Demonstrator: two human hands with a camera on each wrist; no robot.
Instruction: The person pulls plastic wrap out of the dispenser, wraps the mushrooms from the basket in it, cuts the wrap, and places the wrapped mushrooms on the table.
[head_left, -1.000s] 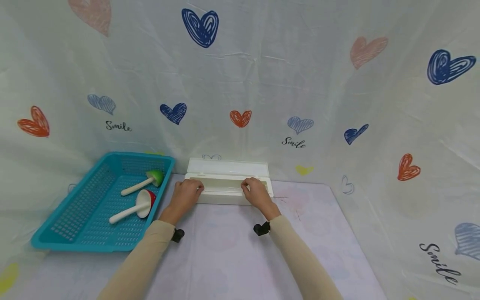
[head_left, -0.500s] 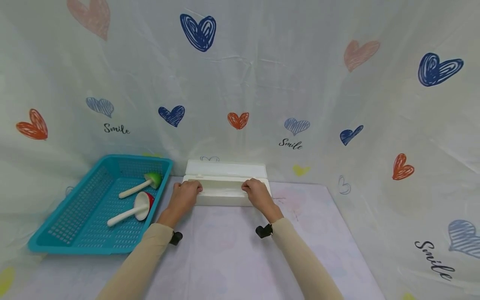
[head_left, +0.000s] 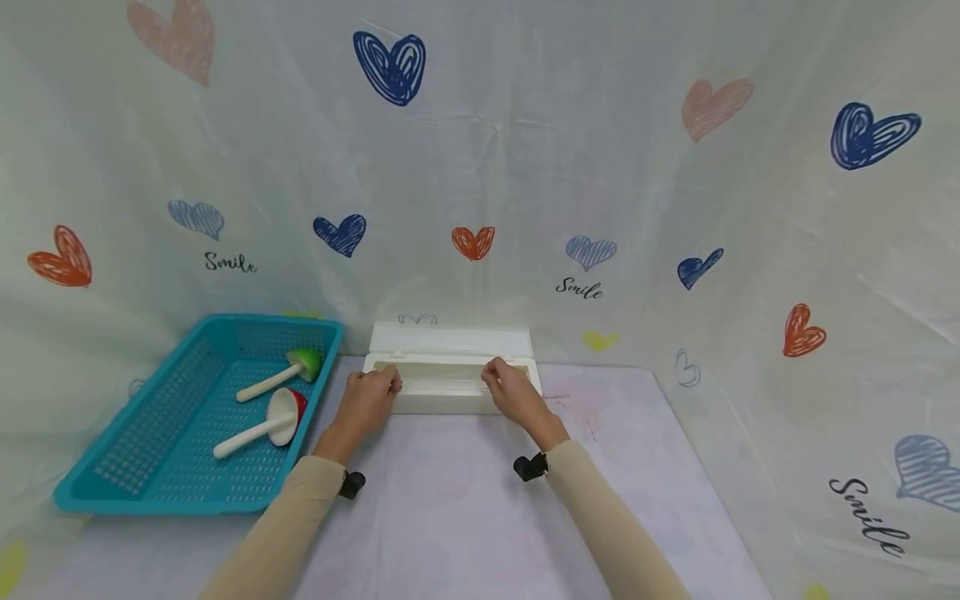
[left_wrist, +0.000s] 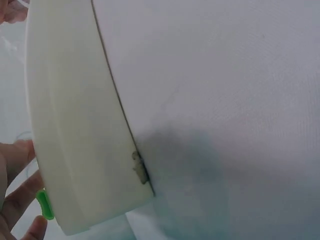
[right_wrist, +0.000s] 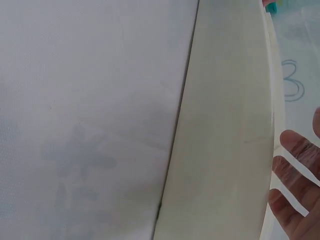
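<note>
White cloth backdrop printed with hearts and "Smile" [head_left: 525, 167] hangs behind and to both sides of the pale cloth-covered table [head_left: 450, 517]. Turquoise perforated plastic basket [head_left: 112, 467] sits at table's left, holding two white-handled mushroom-shaped toys, one with a green cap [head_left: 307, 360], one with a red cap [head_left: 288, 408]. Long white rectangular plastic box with its hinged lid open [head_left: 450, 387] lies at the table's back edge, just right of the basket, lid [head_left: 450, 339] leaning up against the backdrop. Left hand [head_left: 367, 400] rests on the box's near-left rim, fingers curled over the edge. Right hand [head_left: 513, 392] sits on the near rim right of centre, fingers bent over it likewise. Right wrist view: fingertips [right_wrist: 295, 145] at the box's rim. Both forearms in beige sleeves, a small black clip at each wrist.
</note>
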